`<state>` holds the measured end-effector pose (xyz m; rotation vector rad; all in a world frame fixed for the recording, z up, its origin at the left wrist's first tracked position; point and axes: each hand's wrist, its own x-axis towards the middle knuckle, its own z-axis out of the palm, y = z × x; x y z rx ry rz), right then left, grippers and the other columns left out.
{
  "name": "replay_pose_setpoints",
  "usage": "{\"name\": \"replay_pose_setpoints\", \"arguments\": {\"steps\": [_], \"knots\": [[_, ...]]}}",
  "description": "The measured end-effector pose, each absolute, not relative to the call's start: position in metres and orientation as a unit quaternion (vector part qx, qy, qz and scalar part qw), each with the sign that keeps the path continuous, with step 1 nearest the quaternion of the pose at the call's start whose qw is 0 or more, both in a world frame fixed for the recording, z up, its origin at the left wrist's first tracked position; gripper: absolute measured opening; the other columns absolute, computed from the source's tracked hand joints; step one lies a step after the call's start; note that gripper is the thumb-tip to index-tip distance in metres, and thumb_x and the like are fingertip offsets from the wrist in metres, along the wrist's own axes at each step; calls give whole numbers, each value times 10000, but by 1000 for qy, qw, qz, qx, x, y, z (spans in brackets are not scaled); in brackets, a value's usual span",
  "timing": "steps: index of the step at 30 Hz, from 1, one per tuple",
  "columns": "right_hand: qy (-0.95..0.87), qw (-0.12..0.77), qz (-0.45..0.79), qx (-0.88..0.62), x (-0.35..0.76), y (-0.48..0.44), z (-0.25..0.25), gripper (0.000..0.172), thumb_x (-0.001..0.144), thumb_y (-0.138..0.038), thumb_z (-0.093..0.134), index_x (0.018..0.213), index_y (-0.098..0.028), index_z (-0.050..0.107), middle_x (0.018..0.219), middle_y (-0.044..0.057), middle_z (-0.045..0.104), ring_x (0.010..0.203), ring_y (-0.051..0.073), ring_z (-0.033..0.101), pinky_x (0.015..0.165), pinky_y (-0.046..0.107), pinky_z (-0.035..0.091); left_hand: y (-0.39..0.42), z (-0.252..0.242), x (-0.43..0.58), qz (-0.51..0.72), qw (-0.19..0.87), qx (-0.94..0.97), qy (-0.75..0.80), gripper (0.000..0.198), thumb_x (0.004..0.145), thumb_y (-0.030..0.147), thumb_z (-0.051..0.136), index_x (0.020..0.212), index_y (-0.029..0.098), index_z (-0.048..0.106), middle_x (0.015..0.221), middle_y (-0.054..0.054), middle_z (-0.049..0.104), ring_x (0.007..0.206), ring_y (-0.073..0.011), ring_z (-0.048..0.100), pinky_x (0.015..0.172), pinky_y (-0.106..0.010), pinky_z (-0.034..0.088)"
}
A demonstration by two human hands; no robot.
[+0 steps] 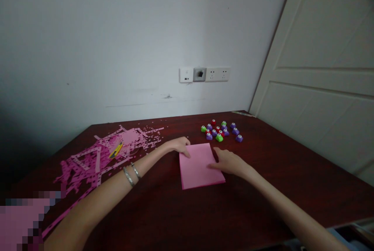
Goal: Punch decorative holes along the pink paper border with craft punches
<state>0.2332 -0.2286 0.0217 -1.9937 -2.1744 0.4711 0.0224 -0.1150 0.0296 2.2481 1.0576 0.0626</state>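
A small stack of pink paper sheets [198,169] lies on the dark red-brown table in front of me, edges slightly out of line at the bottom. My left hand [181,146] grips its upper left corner, thumb on top and fingers curled at the edge. At the right edge, my right hand [230,162] has its thumb on the top sheet, with the other fingers beside or under the edge, partly hidden. Just behind the paper stands a group of small craft punches [219,137] in purple, red and green.
Pink paper strips with punched holes [84,161] are heaped at the left, with tiny paper bits [152,136] scattered nearby. A slim yellow object [116,150] rests on the heap. Behind the table is a wall with sockets [217,74]; a white panelled door [321,72] stands right.
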Motion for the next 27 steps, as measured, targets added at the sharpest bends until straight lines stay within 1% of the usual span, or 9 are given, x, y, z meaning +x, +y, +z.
{"name": "replay_pose_setpoints", "arguments": {"steps": [4,7,10,14,16,18,20,24,27], "knots": [[-711,277,282,-581,245,-205,16,621,655,-418,662,1170,-120,483,1069,142,608,871,220,600,723,323,470,-116,44,14,91,360,862,344,263,494,300,718,690,157,619,655,24,595,609,-127,508,545,-217,360],[-676,346,369,-536,243,-188,13,471,665,-383,648,1035,-102,571,983,113,644,793,192,607,662,300,486,-113,59,7,155,343,865,331,226,540,285,695,697,154,599,663,25,584,627,-124,511,563,-217,367],[-652,390,344,-552,233,-172,14,321,681,-418,611,741,-103,618,739,77,655,651,182,591,571,289,465,-109,71,1,256,305,850,345,198,573,273,677,709,152,600,713,10,602,678,-134,529,616,-231,390],[-606,509,332,-513,214,-152,11,374,660,-487,615,754,-125,623,732,61,658,653,185,596,583,289,472,-105,64,-6,425,361,746,364,310,591,294,689,853,149,607,849,-30,638,771,-153,564,697,-260,431],[-589,534,356,-491,205,-144,4,405,652,-499,620,800,-122,629,784,74,669,686,193,607,617,302,486,-103,48,-8,479,438,675,352,409,591,290,697,955,139,588,934,-62,647,819,-163,581,741,-283,448],[-586,538,379,-473,199,-138,-5,402,650,-471,629,836,-115,627,835,87,673,718,196,613,657,312,493,-102,27,-9,483,489,631,359,411,579,271,702,945,117,595,930,-79,657,812,-171,593,769,-311,455],[-588,538,386,-465,197,-136,-13,379,642,-414,640,871,-113,617,880,93,671,754,197,615,698,319,492,-102,9,-11,497,500,602,375,350,576,249,692,882,106,604,878,-78,666,787,-176,601,783,-328,453],[-588,545,364,-474,198,-138,-20,354,634,-296,585,939,-117,575,916,90,658,793,199,607,714,317,483,-105,-8,-11,524,509,588,347,419,612,204,641,1013,134,542,945,-67,653,841,-178,601,807,-324,450],[-591,549,335,-487,193,-141,-15,322,643,-250,494,930,-118,554,917,87,639,792,192,586,706,304,470,-107,-6,-7,516,480,616,352,379,652,202,591,1022,147,525,976,-63,635,875,-177,583,801,-307,447]]}}
